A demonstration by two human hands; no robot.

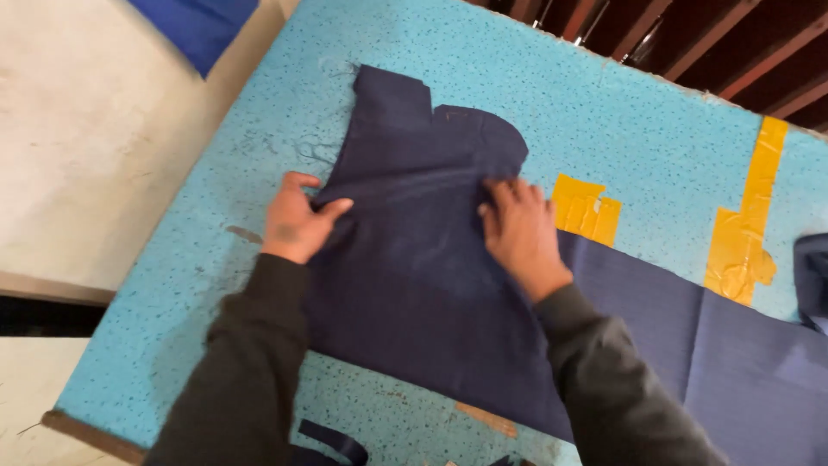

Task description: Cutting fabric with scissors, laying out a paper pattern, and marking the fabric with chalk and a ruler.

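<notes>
Where the view begins, at its lower edge, two dark grey sleeves [250,380] come up from the person's body, and between them a narrow dark strap [332,440] hangs at the near rim of the table. The table [655,138] is covered in a speckled turquoise sheet, worn and stained in places, with a strip of brown tape [487,420] stuck near its front edge.

A piece of navy cloth [414,293] lies spread flat across the middle of that surface, its cut, shaped edge pointing away from the person. To the right it lies against a wider sheet of lighter blue-grey fabric [742,362] that runs off the frame.

The left hand [297,220] sits at the cloth's left edge; its thumb lies on top of the fabric while the fingers curl at the rim, pinching a small fold. The right hand [520,233] rests palm down on the cloth's right side, fingers held close together and pressing the fabric to the table, gripping nothing.

Just beyond the right hand, patches of yellow tape [586,207] are stuck to the turquoise sheet, and a longer yellow strip [749,216] runs farther right. Another dark fabric piece [812,276] shows at the right edge.

Past the table's far edge are dark reddish wooden slats [690,43]. On the left lies a pale floor [86,129], with a blue object [200,26] at the top.
</notes>
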